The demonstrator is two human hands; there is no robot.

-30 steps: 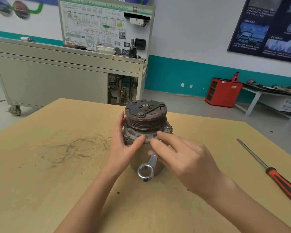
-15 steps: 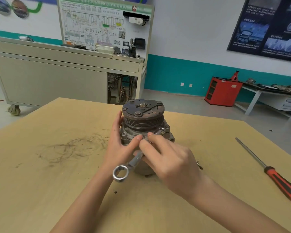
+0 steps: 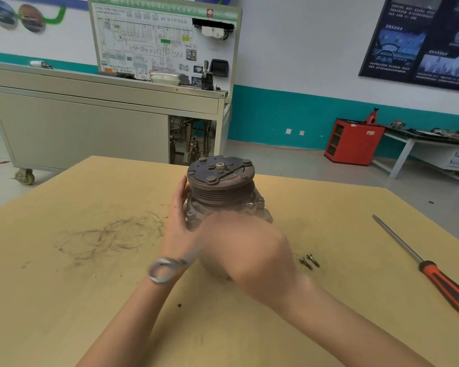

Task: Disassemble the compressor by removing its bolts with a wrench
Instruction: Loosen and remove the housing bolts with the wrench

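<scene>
Midway through teardown, head view: the compressor [image 3: 221, 200] stands on the workbench [image 3: 90, 300], left hand [image 3: 176, 221] clasping its side, blurred right hand [image 3: 245, 250] gripping a wrench [image 3: 170, 267] at its flange. Two removed bolts [image 3: 310, 260] lie right of it; others remain.

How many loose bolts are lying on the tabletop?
2: two small grey metal bolts lie side by side on the tan wooden table, right of the compressor. Others could be hidden behind the hands.
</scene>
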